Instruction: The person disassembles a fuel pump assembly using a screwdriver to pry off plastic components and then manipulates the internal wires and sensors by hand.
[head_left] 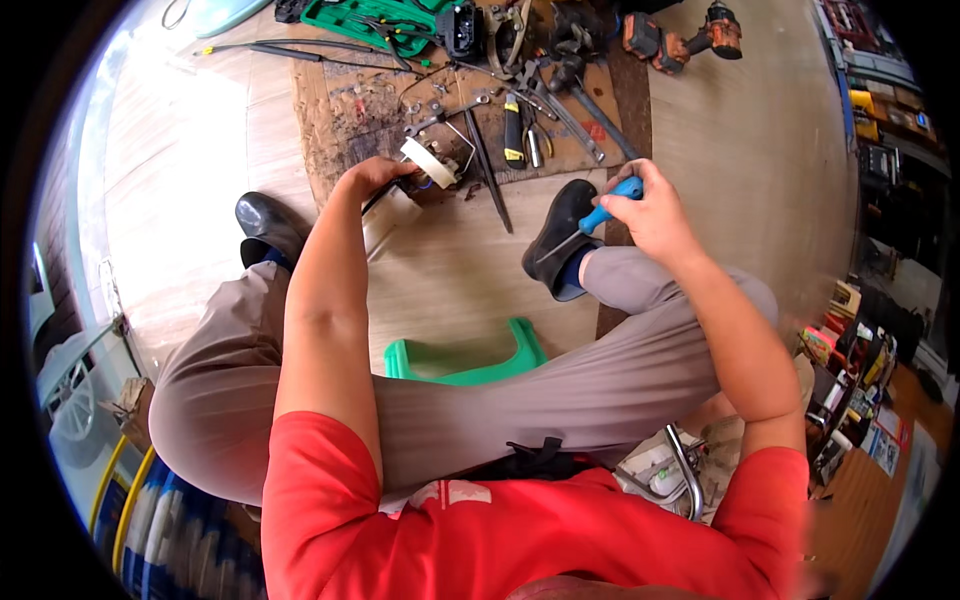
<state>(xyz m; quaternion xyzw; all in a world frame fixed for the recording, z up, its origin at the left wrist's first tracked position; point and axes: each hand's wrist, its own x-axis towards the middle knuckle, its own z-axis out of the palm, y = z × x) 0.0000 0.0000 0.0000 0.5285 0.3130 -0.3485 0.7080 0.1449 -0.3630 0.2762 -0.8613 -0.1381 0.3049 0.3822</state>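
Observation:
My left hand (375, 175) grips a small assembly with a cream round ring (430, 160), metal wire arms and dark lower parts, held at the front left edge of the cardboard (350, 120). My right hand (645, 215) holds a screwdriver with a blue handle (618, 200), its metal shaft pointing down-left over my right shoe (550, 240). Beyond my hands on the cardboard lie a yellow-and-black utility knife (514, 130), pliers (540, 140), a long dark rod (485, 165) and several wrenches.
An open green tool case (350, 20) and greasy metal parts (575, 30) sit at the back. Orange-black power drills (700, 40) stand back right. A green stool (465, 372) is below my legs. Crowded shelves (870, 330) line the right, yellow-and-blue items (140, 510) the lower left.

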